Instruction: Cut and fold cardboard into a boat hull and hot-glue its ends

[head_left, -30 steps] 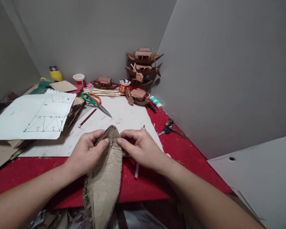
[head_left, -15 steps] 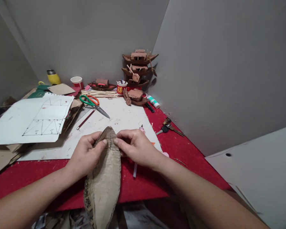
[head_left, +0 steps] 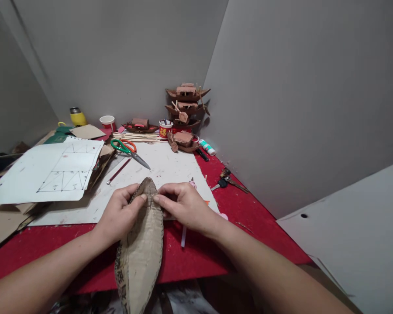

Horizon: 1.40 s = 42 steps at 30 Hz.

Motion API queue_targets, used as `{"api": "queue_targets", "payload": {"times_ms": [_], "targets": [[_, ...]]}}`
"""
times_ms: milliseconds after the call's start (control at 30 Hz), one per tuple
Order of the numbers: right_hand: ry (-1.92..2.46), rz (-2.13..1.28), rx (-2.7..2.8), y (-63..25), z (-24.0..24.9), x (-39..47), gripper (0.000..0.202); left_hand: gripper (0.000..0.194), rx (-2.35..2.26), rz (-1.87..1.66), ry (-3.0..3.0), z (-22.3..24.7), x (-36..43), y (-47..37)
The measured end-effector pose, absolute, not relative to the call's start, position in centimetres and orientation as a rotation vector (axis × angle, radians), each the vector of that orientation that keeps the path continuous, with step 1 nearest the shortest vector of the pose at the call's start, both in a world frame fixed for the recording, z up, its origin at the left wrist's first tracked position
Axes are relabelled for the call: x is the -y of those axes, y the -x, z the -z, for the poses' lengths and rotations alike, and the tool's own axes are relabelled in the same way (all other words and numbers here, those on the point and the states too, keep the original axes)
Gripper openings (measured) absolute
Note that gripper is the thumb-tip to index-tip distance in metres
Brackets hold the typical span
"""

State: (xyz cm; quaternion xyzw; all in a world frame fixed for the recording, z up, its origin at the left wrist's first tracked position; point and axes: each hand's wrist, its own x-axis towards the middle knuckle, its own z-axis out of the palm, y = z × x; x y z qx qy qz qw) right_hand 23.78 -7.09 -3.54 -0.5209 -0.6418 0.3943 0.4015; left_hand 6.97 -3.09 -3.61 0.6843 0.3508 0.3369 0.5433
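A leaf-shaped cardboard boat hull point(head_left: 144, 253) with raised, ragged edges points away from me over the table's front edge. Near its far tip, my left hand point(head_left: 122, 209) pinches the left side, thumb on the inner face. My right hand point(head_left: 185, 205) grips the right side, its thumb close to the other thumb beside a short slit or crease. Printed characters show along the hull's left wall. The fingers behind the cardboard are hidden. Just beyond my right hand lies a glue gun point(head_left: 192, 183), mostly covered by the hand, with a glue stick point(head_left: 183, 237) below it.
Scissors point(head_left: 131, 152) and a pencil point(head_left: 118, 171) lie on the white board point(head_left: 170, 163). At left, a sketched paper sheet point(head_left: 49, 170) covers stacked cardboard. Behind are thin sticks point(head_left: 137, 138), paper cups point(head_left: 108, 123), and several brown model boats point(head_left: 187, 98). Keys point(head_left: 221, 182) lie at right.
Both hands still hold the cardboard hull near its tip, with the right thumb shifted slightly. The whole scene sits a little lower, as the camera has tilted up.
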Motion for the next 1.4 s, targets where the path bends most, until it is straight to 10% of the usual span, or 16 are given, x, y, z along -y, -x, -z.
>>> {"api": "queue_targets", "payload": {"times_ms": [1100, 1400], "targets": [[1.32, -1.037, 1.678, -25.4, 2.7, 7.7, 0.039, 0.041, -0.811, -0.737, -1.523, 3.5, 2.4, -7.1], [2.012, -0.265, 2.037, -31.5, 2.3, 10.7, 0.03, 0.041, -0.899, -0.856, -1.538, 2.6, 2.1, -6.4]]}}
